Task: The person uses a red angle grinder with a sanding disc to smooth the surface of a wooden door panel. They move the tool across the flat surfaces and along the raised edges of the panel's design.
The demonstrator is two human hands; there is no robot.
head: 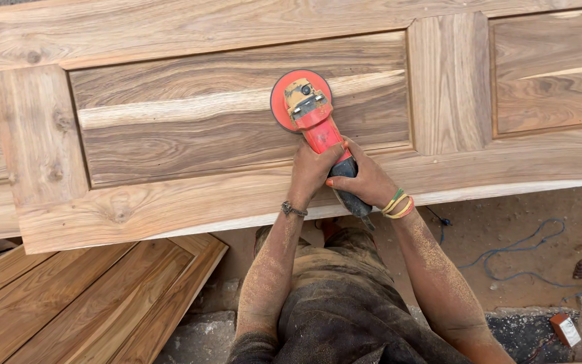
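**Both hands on the sander, disc flat on the middle panel**

At my far left lies a stack of brown wooden panels, smooth, with straight grain and raised frames, below the edge of the piece I lean over. That piece is a large framed wooden door, pale tan rails and stiles around darker recessed panels streaked with brown and cream; knots show in the left stile and the lower rail.

My left hand is wrapped tight around the neck of the red electric disc sander, fingers closed over its body, a dark metal bracelet at the wrist. The sander's round red backing disc sits flat against the centre recessed panel, near its right end, with a dusty yellowish gear head on top of it. My right hand is clenched around the black rear handle, just behind the left hand and touching it; yellow, green and red bands circle that wrist. Both forearms are powdered with fine tan sawdust, as are my dark trousers.

Further right, a thin blue cable loops over the bare dirt ground, and a small orange-and-white box rests on a grey concrete edge.
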